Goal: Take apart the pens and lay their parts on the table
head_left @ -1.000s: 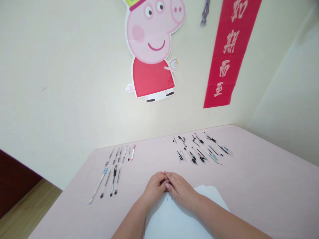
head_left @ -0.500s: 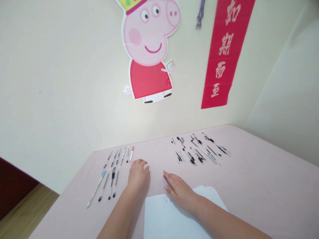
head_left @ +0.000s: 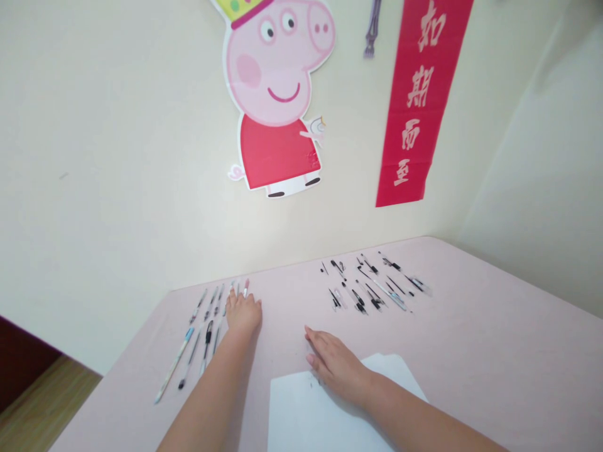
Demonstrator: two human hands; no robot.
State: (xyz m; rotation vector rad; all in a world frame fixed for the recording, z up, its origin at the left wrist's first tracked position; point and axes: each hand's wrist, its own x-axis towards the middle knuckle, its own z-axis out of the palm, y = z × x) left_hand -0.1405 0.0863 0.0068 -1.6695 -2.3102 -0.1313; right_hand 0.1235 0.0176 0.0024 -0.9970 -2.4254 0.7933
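PENS IN ROWS: A left hand (head_left: 244,314) rests on the far row of pens (head_left: 211,301) near the far-left corner of the table (head_left: 494,351). Its fingers (head_left: 234,300) are bent over the barrels, and it cannot be told whether they grip one. About five pens show in that row, among them a pink-tipped pen (head_left: 245,287); any others lie hidden under the hand. Just nearer, the near row of pens (head_left: 206,342) counts four. Both rows lie side by side, apparently so each pen lifts out singly. The right hand (head_left: 336,364), open and flat, presses one sheet of white paper (head_left: 311,420) at the near edge, seemingly to stop it sliding. Loose pen parts (head_left: 372,289), well over a dozen and too small to count exactly, lie spread out toward the far-right corner. One cartoon pig cut-out (head_left: 277,100) and one red banner (head_left: 414,107) hang on the wall behind.
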